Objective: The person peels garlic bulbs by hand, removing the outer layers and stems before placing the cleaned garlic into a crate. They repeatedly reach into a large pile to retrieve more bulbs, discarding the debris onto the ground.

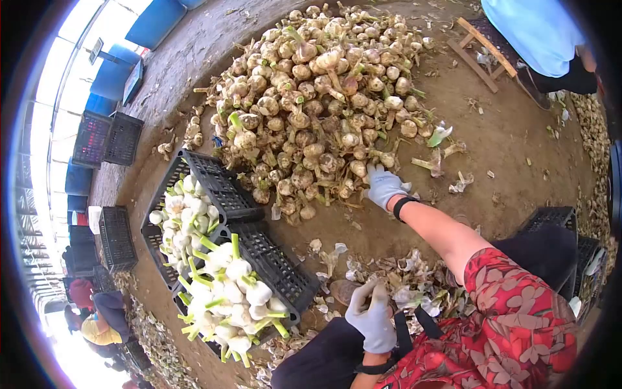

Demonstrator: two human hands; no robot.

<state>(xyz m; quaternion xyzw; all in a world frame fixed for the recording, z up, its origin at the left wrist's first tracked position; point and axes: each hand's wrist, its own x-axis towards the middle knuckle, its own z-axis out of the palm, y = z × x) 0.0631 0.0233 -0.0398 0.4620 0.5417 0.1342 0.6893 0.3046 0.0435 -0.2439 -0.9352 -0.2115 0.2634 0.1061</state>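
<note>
My right hand (383, 185), in a pale grey glove, reaches to the near edge of a large heap of untrimmed garlic bulbs (311, 117). Its fingers stretch down beside a dirty garlic bulb (358, 168), and no bulb shows in its grasp. Low in the view, my left hand (372, 316), gloved too, is raised over my lap with its fingers curled in towards the thumb. Anything between those fingers is too small or hidden to make out. A brown rounded thing (343, 292) lies just behind it, among peeled skins.
Left of me, black plastic crates (269, 269) hold cleaned white garlic (236, 292) with cut green stems. Loose skins (414, 279) litter the floor by my legs. A wooden stool frame (479, 55) and a person in light blue (534, 26) are at upper right. More crates (116, 238) stand far left.
</note>
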